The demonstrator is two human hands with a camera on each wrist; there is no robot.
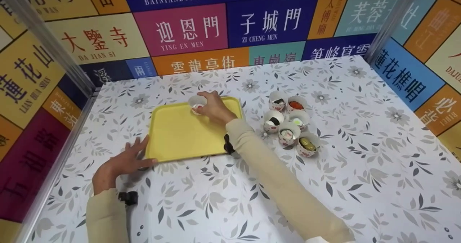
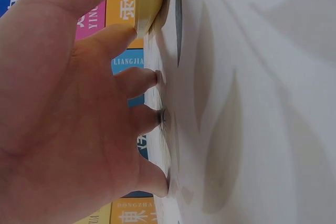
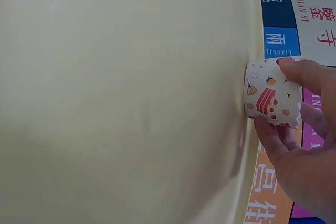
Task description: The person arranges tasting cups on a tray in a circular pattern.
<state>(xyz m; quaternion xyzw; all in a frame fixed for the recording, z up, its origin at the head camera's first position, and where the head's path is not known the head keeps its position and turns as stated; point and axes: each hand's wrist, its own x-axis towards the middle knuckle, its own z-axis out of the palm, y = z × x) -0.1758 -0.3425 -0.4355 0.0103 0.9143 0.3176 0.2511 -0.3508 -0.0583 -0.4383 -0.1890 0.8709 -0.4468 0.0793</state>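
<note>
The person's right hand [image 1: 214,108] pinches a small white paper cup with a red cake print [image 3: 270,95] between thumb and fingers. The cup is upright by the middle of the far edge of a yellow rectangular tray with rounded corners [image 1: 180,135]; whether its base touches the tray cannot be told. The left hand [image 1: 126,161] has its fingers spread and relaxed, touching the tray at its near left corner, with other fingertips down on the white surface with grey leaves and flowers [image 1: 201,207]. The tray lies towards the far left corner of the surface, apart from its left edge

To the right of the tray, nearer the far edge of the surface than the near one, six more printed white paper cups stand close together: one with a black filling [image 1: 277,100], one with an orange-red filling [image 1: 296,105], one with a white and black filling [image 1: 273,121], one with a green and white filling [image 1: 298,121], one with a pinkish-white filling [image 1: 288,134] and, closest to the near edge, one with a shiny olive-gold filling [image 1: 308,144]. Beyond the far edge rise multicoloured panels with large lettering [image 1: 180,30]
</note>
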